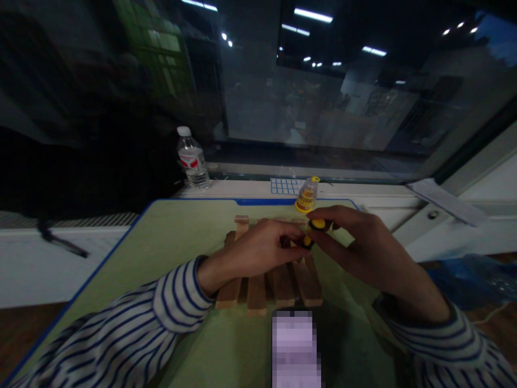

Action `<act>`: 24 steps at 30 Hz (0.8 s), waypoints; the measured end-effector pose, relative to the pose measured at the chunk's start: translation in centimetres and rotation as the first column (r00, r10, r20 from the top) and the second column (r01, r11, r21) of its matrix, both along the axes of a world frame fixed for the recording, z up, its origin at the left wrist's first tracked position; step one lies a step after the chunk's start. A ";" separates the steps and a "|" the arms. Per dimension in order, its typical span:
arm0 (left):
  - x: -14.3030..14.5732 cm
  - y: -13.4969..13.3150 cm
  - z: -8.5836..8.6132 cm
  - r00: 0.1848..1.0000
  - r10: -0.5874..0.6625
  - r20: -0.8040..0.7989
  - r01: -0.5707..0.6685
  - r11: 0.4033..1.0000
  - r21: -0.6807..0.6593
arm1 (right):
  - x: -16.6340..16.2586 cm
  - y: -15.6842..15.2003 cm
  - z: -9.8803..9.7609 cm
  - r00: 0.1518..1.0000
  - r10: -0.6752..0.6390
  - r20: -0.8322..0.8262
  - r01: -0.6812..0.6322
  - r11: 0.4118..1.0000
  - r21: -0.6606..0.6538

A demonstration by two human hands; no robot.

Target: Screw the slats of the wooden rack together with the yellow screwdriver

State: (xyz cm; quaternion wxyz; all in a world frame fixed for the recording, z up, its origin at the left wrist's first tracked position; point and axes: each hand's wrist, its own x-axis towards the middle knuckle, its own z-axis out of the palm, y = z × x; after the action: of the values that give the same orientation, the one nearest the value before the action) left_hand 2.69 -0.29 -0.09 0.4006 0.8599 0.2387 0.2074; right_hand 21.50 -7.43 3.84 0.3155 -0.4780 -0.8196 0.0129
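Above the wooden slats (258,293), my left hand (258,248) and my right hand (359,237) meet, fingertips almost touching. Pinched in the fingers of my right hand is a small yellow-and-black piece (318,223). My left thumb and fingers close on a smaller yellow-and-black part (307,241) just below it. Whether the two parts are joined cannot be made out, and their exact kind is too small to tell. Several slats lie side by side over crosspieces, partly covered by my left hand.
A phone (297,345) with a blurred screen lies in front of the slats on the green table (177,237). Behind them stands a clear bottle with a yellow cap and base (307,195). A water bottle (194,161) and a blue-grid sheet (285,186) are on the windowsill.
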 end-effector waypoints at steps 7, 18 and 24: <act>0.0 -0.2 -0.1 0.998 0.024 -0.062 -0.021 0.999 0.046 | -0.1 0.2 -0.2 0.999 -0.028 -0.017 0.028 1.000 0.013; 0.0 -0.1 -0.1 0.996 0.021 -0.090 -0.014 0.997 0.071 | -0.4 0.4 -0.3 0.997 -0.081 0.002 0.081 0.996 0.049; 0.1 -0.3 -0.1 0.999 0.035 0.011 -0.036 0.999 0.034 | -0.5 0.3 -0.2 0.995 -0.102 0.003 0.102 0.994 0.038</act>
State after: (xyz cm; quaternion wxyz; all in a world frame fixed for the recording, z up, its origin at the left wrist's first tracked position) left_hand 2.79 -0.60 -0.20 0.3835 0.8611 0.2482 0.2232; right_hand 20.96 -7.10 3.63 0.3227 -0.5134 -0.7949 -0.0197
